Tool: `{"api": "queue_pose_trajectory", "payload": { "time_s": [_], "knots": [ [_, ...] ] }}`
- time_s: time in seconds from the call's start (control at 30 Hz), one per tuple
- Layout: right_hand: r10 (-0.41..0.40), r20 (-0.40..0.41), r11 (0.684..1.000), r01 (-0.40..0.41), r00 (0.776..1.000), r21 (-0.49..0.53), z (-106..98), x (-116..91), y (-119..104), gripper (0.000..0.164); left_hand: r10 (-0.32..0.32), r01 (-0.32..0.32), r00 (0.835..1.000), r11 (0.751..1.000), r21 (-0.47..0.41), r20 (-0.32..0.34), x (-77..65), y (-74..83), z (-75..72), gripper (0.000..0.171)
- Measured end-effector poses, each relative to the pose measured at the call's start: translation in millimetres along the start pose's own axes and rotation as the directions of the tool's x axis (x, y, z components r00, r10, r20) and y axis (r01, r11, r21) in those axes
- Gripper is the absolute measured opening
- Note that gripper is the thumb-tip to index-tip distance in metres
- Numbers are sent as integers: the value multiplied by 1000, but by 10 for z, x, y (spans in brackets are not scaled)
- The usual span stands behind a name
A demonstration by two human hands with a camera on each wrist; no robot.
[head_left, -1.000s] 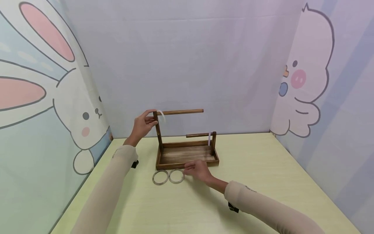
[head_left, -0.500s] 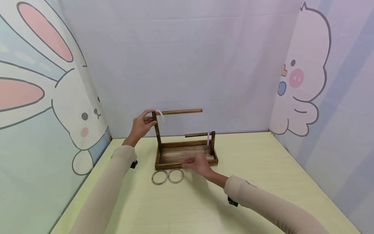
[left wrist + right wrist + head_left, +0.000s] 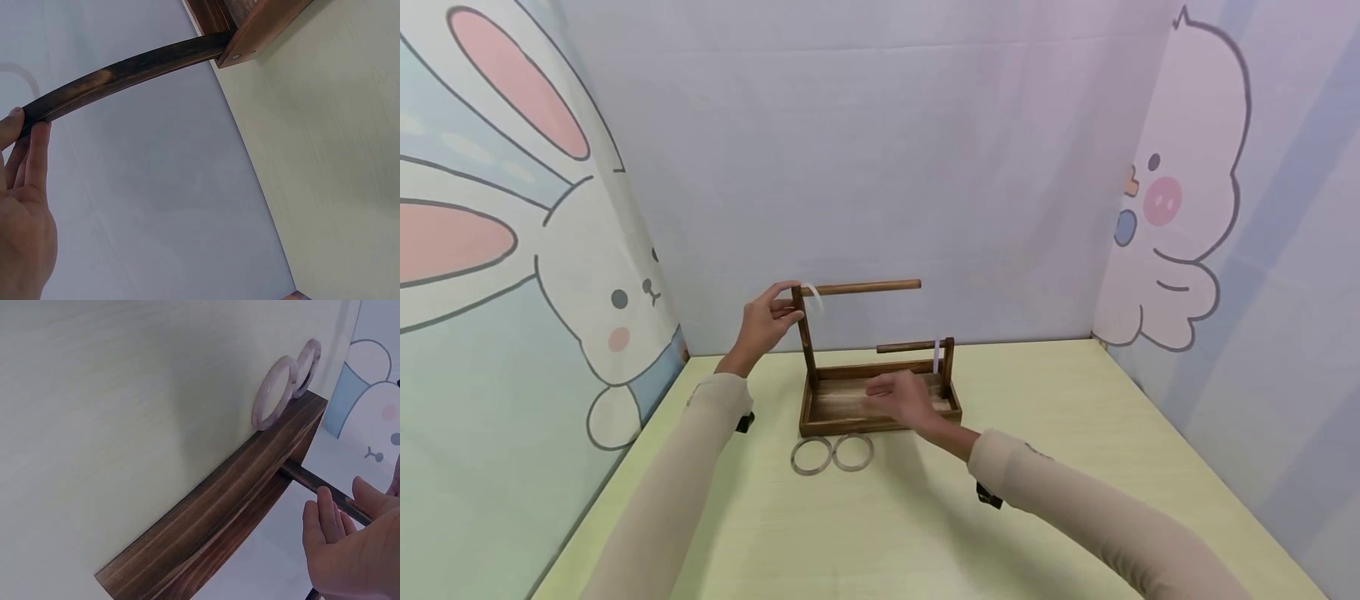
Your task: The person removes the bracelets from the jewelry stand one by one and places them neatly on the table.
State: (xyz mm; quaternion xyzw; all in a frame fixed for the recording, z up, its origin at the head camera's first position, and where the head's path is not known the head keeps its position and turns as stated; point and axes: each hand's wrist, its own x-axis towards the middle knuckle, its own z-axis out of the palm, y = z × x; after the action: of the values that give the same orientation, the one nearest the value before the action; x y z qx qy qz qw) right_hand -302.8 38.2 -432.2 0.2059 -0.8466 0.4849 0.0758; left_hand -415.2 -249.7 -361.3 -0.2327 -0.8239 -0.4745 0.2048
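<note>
A dark wooden two-tier rack [image 3: 880, 427] stands on the table, its tray base below two rods. My left hand [image 3: 763, 323] pinches the top of its tall left post [image 3: 125, 72] between thumb and fingers. Over the tray hovers my right hand [image 3: 901, 398], fingers fairly straight; the right wrist view shows that hand [image 3: 356, 550] with nothing visible between thumb and fingers. Two pale bangles, a left one [image 3: 811, 457] and a right one [image 3: 853, 452], lie side by side before the tray. A whitish bangle [image 3: 815, 297] hangs on the upper rod beside the tall post.
A lilac bangle [image 3: 936, 357] hangs on the lower rod [image 3: 902, 347] near the short right post [image 3: 947, 367]. The pale wooden table [image 3: 1037, 400] ends at a plain cloth backdrop [image 3: 880, 167]. Cartoon-printed sheets border both sides.
My right hand has risen from beside the right bangle and moved forward over the tray. Both bangles on the table stay put, and my left hand keeps its grip on the post.
</note>
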Motion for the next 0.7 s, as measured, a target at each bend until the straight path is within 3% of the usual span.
{"api": "queue_pose_trajectory", "payload": {
  "time_s": [0.2,0.7],
  "knots": [
    [42,7,996,-42,999,73,-4,89,-135,26,-18,18,1000,1000,4,1,-45,3,-29,55],
    [62,-43,992,-57,997,115,-27,391,-324,28,14,-14,1000,1000,5,-2,-7,30,-15,54]
  ]
}}
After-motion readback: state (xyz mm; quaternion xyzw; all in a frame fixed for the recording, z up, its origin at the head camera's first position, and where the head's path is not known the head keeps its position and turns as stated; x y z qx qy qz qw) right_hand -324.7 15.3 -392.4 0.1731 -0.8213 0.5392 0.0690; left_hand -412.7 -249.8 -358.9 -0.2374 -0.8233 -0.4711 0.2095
